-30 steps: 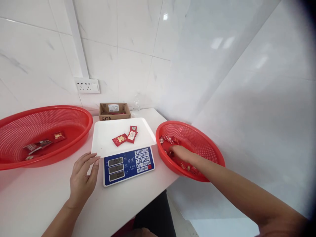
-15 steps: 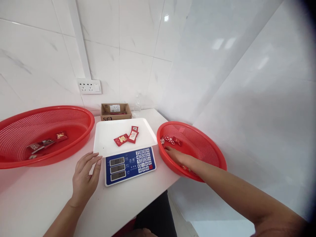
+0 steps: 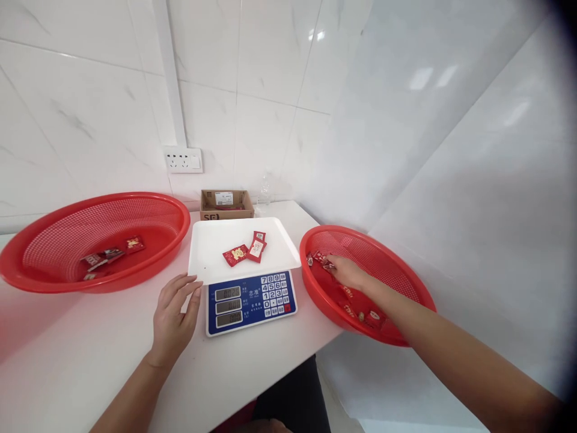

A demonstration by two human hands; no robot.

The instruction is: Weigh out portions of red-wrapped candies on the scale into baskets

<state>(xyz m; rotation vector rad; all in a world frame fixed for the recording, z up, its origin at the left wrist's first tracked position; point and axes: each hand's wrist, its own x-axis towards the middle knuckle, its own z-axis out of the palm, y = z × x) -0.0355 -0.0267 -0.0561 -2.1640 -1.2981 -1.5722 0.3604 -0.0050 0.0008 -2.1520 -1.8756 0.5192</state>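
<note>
In the head view my right hand (image 3: 346,272) reaches inside the right red basket (image 3: 419,294). Its fingertips are closed on a small red snack packet (image 3: 330,264) at the basket's left side; other red packets (image 3: 376,319) lie lower in that basket. My left hand (image 3: 177,310) is by the front left corner of the scale's white tray (image 3: 211,246), fingers loosely stretched and holding nothing. On the tray lie a red packet with a gold figure (image 3: 235,255) and red packets (image 3: 256,248) overlapping beside it. The digital scale (image 3: 250,304) has lit number displays.
A large red basket (image 3: 157,264) with several packets (image 3: 134,243) stands on the left of the white table (image 3: 121,349). Behind the scale are a cardboard box (image 3: 227,205) and a clear plastic bottle (image 3: 265,187). A wall socket (image 3: 183,160) is above.
My right hand has shifted toward the back of the right basket, uncovering packets near its front, and now pinches a packet. The whole view has slid sideways. The left hand stays by the tray.
</note>
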